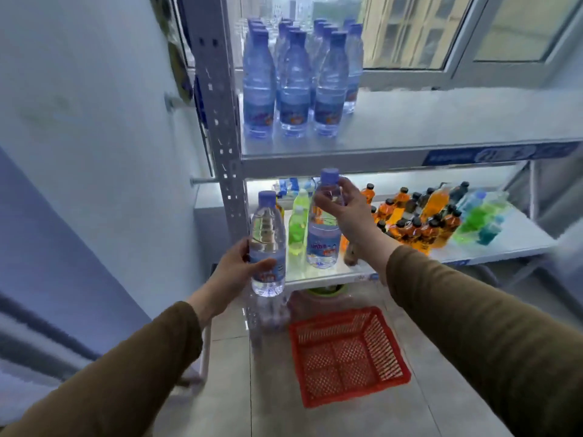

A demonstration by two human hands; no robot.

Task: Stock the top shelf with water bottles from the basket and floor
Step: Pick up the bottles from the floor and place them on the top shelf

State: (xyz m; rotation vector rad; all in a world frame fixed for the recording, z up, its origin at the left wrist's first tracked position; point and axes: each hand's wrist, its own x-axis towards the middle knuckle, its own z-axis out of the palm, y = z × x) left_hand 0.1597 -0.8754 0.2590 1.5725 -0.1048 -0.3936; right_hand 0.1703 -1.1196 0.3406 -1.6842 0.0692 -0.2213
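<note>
while we've got a bottle in each hand, the job looks well underway but not finished. our left hand (235, 266) is wrapped round the lower body of the left bottle (267, 244), thumb across the label, holding it upright in front of the rack post (220, 127). our right hand (342, 209) pinches the right bottle (325, 222) up near its neck, fingers curled round it just under the cap; it hangs upright in front of the lower shelf (504, 244), below the top shelf's edge. the top shelf (441, 124) already carries a block of water bottles (296, 80) packed at its left end, several rows deep, w/ the whole right stretch bare, so plenty of room left. the red basket (347, 354) on the floor (441, 357) looks emptied, nothing showing inside. can't tell if more bottles lie on the floor; there's a blurry clear shape by the post's foot, too smeared to call. coloured drinks (413, 219) on the lower shelf aren't ours to move. what's left, by our reckoning: lift both bottles up & set them beside the block, then check the floor for stragglers.
</note>
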